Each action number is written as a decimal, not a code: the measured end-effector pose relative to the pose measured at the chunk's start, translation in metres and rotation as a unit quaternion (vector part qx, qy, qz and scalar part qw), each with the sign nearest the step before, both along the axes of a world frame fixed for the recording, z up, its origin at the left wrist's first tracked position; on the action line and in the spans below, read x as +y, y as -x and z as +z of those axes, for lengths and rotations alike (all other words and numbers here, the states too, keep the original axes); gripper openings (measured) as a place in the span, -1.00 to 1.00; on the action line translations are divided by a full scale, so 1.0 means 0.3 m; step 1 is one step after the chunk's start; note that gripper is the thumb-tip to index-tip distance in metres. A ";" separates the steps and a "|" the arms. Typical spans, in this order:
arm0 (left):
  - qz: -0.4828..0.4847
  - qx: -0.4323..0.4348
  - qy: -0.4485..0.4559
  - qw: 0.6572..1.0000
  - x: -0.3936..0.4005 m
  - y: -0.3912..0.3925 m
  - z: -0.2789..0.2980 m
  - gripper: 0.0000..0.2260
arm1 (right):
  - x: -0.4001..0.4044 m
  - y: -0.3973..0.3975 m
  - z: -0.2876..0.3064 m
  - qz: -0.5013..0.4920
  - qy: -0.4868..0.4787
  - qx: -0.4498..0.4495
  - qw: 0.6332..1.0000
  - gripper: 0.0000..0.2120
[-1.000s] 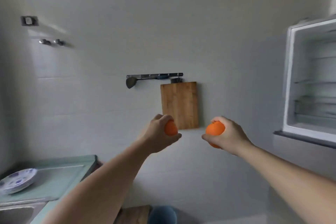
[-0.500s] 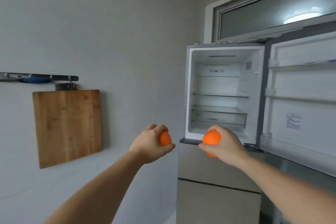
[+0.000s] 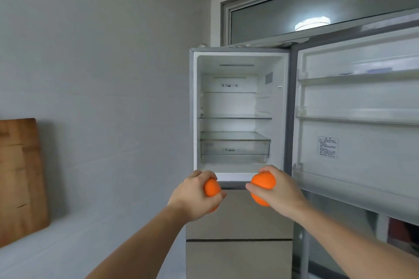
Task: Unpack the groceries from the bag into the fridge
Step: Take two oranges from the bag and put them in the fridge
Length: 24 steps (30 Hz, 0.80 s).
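Now carrying: left hand (image 3: 195, 197) gripping one orange (image 3: 212, 189), right hand (image 3: 280, 190) gripping another orange (image 3: 263, 184), below open fridge (image 3: 238, 108) centre-frame. Next, likely lifting onto a shelf (image 3: 235, 136).

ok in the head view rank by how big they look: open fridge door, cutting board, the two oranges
1. Open fridge door, largest, though cut off by the frame.
2. Cutting board, also cut off.
3. The two oranges, left and right: hands cover part of each, so unranked.

Two matt, smooth-skinned oranges (image 3: 212, 188); a fridge (image 3: 240, 217) of brushed metal outside, glossy white plastic and clear glass shelves (image 3: 235, 136) inside; a grained wooden board (image 3: 20, 179).
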<state>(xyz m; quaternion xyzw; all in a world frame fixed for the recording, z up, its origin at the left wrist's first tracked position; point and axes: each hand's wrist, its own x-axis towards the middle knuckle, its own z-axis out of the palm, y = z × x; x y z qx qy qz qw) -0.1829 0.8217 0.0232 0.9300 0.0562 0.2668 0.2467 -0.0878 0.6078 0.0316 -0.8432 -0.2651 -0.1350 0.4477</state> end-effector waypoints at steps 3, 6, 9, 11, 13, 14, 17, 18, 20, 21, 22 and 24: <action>-0.005 0.012 -0.011 1.000 0.009 -0.107 -0.009 -0.61 | 0.026 -0.105 -0.023 -0.008 -0.006 0.009 1.000 -0.53; -0.003 0.023 -0.018 1.000 0.028 -0.218 -0.016 -0.60 | 0.067 -0.223 -0.048 -0.016 -0.020 0.014 1.000 -0.53; -0.002 0.029 -0.029 0.999 0.055 -0.346 0.002 -0.59 | 0.102 -0.348 -0.057 -0.007 -0.034 0.026 0.999 -0.55; 0.002 0.030 -0.028 0.999 0.070 -0.431 0.005 -0.59 | 0.111 -0.425 -0.075 0.001 -0.034 0.038 0.999 -0.55; 0.001 0.033 -0.028 0.999 0.076 -0.512 -0.007 -0.61 | 0.098 -0.504 -0.090 0.004 -0.039 0.050 0.998 -0.55; 0.001 0.035 -0.031 0.999 0.079 -0.551 -0.017 -0.61 | 0.087 -0.544 -0.093 0.005 -0.042 0.053 0.998 -0.55; 0.007 0.046 -0.037 0.998 0.084 -0.659 -0.038 -0.59 | 0.049 -0.658 -0.097 -0.003 -0.045 0.054 0.998 -0.54; 0.008 0.048 -0.040 0.998 0.086 -0.693 -0.039 -0.59 | 0.041 -0.689 -0.099 -0.007 -0.043 0.056 0.997 -0.54; 0.008 0.046 -0.041 0.998 0.084 -0.763 -0.029 -0.59 | 0.036 -0.743 -0.105 -0.011 -0.039 0.059 0.997 -0.52; 0.006 0.040 -0.039 0.998 0.081 -0.800 -0.018 -0.59 | 0.037 -0.771 -0.102 -0.012 -0.036 0.057 0.998 -0.51; 0.005 0.031 -0.036 0.999 0.078 -0.838 -0.004 -0.60 | 0.040 -0.799 -0.094 -0.015 -0.037 0.053 0.998 -0.50; 0.000 0.013 -0.028 1.000 0.087 -0.914 0.022 -0.60 | 0.057 -0.859 -0.071 -0.020 -0.047 0.047 0.998 -0.51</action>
